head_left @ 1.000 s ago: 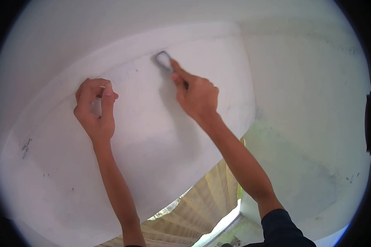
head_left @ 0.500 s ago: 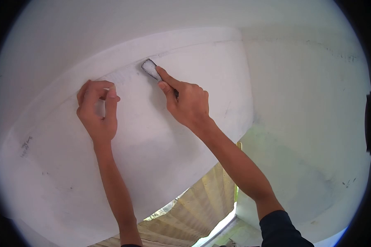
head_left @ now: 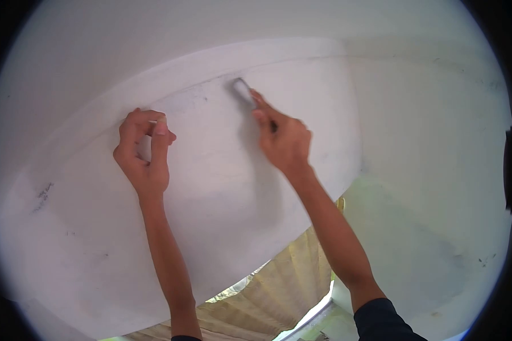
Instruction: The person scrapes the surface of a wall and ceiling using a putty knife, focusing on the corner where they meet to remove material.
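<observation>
My right hand (head_left: 288,139) grips the handle of a small putty knife (head_left: 243,91), its flat whitish head pointing up and left. The head is close to the white wall panel (head_left: 210,170), just under the seam line near its upper edge, and casts a shadow there. To the left, my left hand (head_left: 145,148) is raised in front of the panel, thumb and fingertips pinched together. A small white piece (head_left: 153,121) shows between them; most of it is hidden by the fingers.
A pale ceiling (head_left: 210,25) curves above the panel, and a greenish-white wall (head_left: 421,142) meets it at the right corner. Below hangs a pleated beige curtain (head_left: 279,290) with bright light at its edges. Dark scuffs (head_left: 44,196) mark the panel's left side.
My right hand and the putty knife have moved right along the seam, and the knife looks blurred. The whole view has shifted slightly, with my left hand keeping its pinch.
</observation>
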Action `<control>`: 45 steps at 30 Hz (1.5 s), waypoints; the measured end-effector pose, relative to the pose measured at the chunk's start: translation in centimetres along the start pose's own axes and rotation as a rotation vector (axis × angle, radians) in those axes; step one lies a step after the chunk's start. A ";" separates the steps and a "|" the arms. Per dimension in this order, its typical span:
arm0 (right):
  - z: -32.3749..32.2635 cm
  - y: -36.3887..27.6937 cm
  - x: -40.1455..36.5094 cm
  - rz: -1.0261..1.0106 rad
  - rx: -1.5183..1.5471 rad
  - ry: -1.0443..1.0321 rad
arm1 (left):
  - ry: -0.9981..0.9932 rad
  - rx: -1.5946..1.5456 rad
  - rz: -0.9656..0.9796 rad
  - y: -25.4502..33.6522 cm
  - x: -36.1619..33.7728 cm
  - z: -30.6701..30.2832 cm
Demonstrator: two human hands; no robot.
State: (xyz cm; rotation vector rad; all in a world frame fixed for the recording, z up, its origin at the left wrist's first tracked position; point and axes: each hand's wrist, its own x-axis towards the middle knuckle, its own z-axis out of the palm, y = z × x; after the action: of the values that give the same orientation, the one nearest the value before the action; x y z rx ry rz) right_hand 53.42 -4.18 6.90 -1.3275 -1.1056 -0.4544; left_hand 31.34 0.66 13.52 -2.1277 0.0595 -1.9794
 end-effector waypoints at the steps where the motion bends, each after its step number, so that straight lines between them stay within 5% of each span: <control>1: -1.2 -0.1 0.2 0.079 0.069 -0.017 | 0.004 -0.021 -0.004 0.0 0.1 0.0; 6: 1.4 -2.2 -1.6 -0.049 0.026 0.052 | 0.031 -0.096 -0.099 0.4 -0.2 0.4; 8: 0.9 -2.6 -1.3 -0.084 -0.037 -0.069 | 0.033 -0.123 -0.087 0.1 -0.2 0.1; 10: 2.4 2.5 0.5 -0.207 -0.028 0.211 | 0.022 -0.146 -0.093 0.2 -0.3 -0.1; 11: -1.0 1.4 1.3 0.010 -0.076 0.044 | 0.026 -0.161 -0.093 0.4 -0.1 -0.1; 15: 0.5 0.0 0.6 0.113 0.115 0.051 | 0.049 -0.164 -0.120 0.7 0.1 0.6; 18: 2.4 -1.0 -1.2 -0.170 0.001 0.091 | 0.004 -0.074 -0.077 0.7 -0.2 0.5; 19: 0.9 -2.8 -1.4 -0.078 0.001 -0.110 | 0.020 -0.102 -0.074 0.5 0.0 0.6; 22: 0.9 -0.3 -0.2 -0.082 -0.015 0.056 | 0.039 -0.158 -0.126 0.4 -0.2 0.0; 27: 0.7 -1.4 -0.9 0.170 0.206 0.012 | 0.079 -0.142 -0.216 1.6 -0.1 0.7; 30: 1.7 -3.9 -2.1 -0.076 0.123 -0.033 | 0.051 -0.091 -0.190 0.9 -0.3 0.3; 36: -0.6 -0.1 0.3 0.094 0.073 0.066 | 0.096 -0.139 -0.194 0.6 -0.1 0.1; 38: 1.0 0.3 -0.4 -0.085 -0.059 0.145 | 0.075 -0.105 -0.180 0.4 -0.3 0.2; 45: 2.0 -3.6 -2.2 -0.167 0.051 0.035 | 0.084 -0.023 -0.195 0.1 -0.3 0.3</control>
State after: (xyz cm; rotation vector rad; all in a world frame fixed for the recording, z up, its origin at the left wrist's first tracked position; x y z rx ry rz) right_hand 48.77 -3.94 6.76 -1.1830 -1.1970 -0.5663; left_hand 31.61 0.62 13.15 -2.1366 -0.1163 -2.1862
